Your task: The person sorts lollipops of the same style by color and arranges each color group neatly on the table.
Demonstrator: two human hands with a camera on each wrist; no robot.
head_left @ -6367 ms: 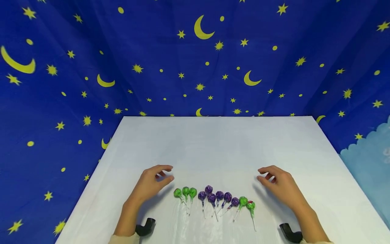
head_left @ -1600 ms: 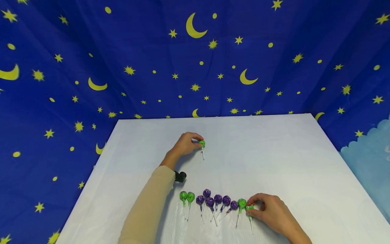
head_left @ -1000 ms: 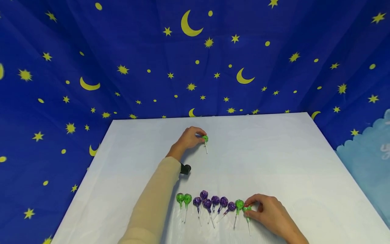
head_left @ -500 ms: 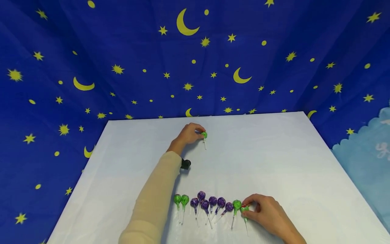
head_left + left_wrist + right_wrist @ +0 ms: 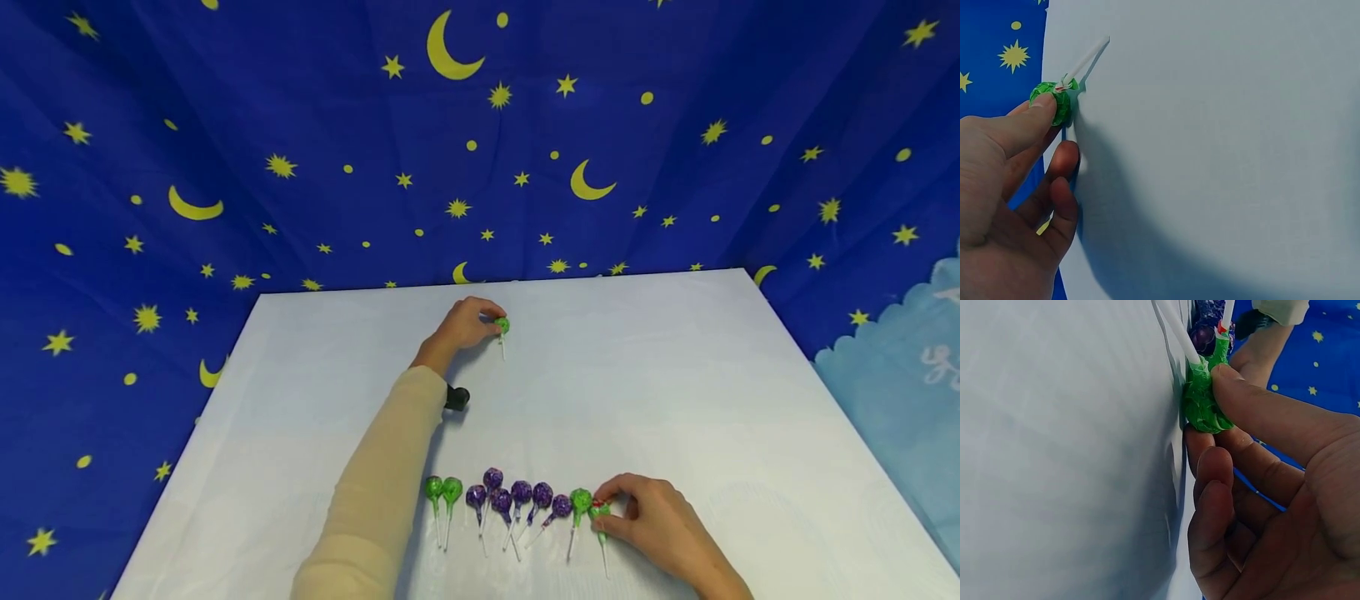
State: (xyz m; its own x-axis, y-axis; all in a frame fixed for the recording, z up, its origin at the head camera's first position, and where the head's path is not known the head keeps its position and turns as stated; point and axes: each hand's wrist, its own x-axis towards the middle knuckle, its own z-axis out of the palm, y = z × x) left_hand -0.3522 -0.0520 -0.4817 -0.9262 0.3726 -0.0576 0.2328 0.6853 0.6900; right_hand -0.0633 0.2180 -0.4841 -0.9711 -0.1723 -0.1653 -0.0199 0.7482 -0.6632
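Observation:
Near the far edge of the table, my left hand [image 5: 467, 323] pinches a green-wrapped lollipop [image 5: 502, 325] by its head between thumb and fingers. The stick points back toward me; in the left wrist view the lollipop [image 5: 1054, 103] is close to the white surface. At the right end of the near row, my right hand [image 5: 656, 521] pinches another green lollipop [image 5: 602, 513], its thumb on the wrapped head [image 5: 1204, 403] in the right wrist view. Its white stick lies along the table. Right beside it is a green lollipop [image 5: 581, 501] that no hand touches.
Several purple lollipops [image 5: 521, 493] lie in the middle of the near row, some sticks crossing. Two green lollipops [image 5: 452, 490] lie at its left end, close to my left sleeve [image 5: 375, 492]. The white table [image 5: 637, 367] meets a blue star-patterned cloth [image 5: 337, 125] behind.
From the left end of the row, my left hand has taken a green lollipop to the far edge, lately creeping farther. My right hand has come down onto the rightmost lollipop and stays there.

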